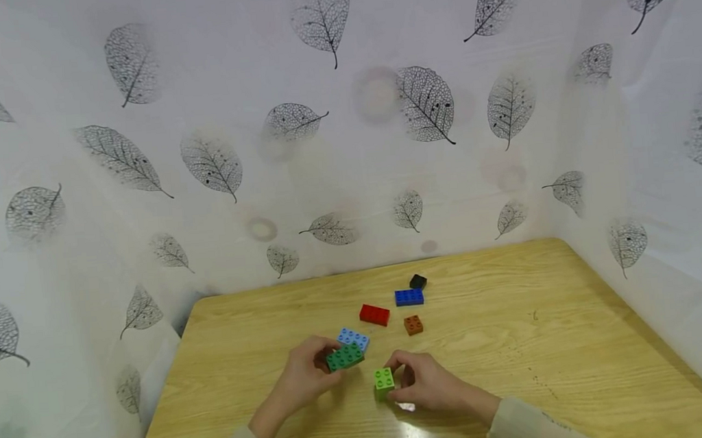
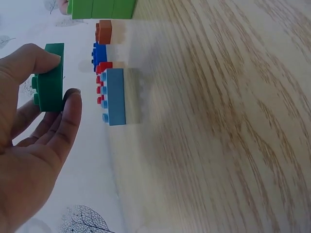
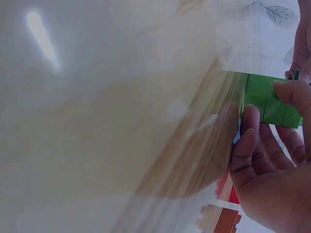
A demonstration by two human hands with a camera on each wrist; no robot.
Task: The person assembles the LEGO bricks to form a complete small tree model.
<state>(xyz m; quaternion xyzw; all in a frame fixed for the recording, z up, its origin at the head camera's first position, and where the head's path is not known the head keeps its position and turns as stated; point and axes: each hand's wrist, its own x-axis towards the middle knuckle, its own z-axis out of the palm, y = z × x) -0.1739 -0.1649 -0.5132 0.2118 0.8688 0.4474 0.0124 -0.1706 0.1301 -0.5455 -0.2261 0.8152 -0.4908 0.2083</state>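
My left hand (image 1: pixel 301 375) pinches a dark green toy building brick (image 1: pixel 345 358) between thumb and fingers, raised above the table with its studs showing. In the left wrist view, the thumb lies on one end of the green brick (image 2: pixel 52 80). A stack of lime green two-by-two bricks (image 1: pixel 384 384) stands upright on the table. My right hand (image 1: pixel 426 381) grips this stack from its right side. Three layers of the lime stack (image 3: pixel 268 99) show in the right wrist view. Just behind the dark green brick lies a light blue brick (image 1: pixel 353 337), partly covered by it in the head view.
Farther back on the wooden table (image 1: pixel 494 304) lie a red brick (image 1: pixel 374 315), a brown small brick (image 1: pixel 413 324), a blue brick (image 1: pixel 409 297) and a black small piece (image 1: pixel 418 281). A white leaf-patterned sheet (image 1: pixel 347 164) hangs along the table's back and sides.
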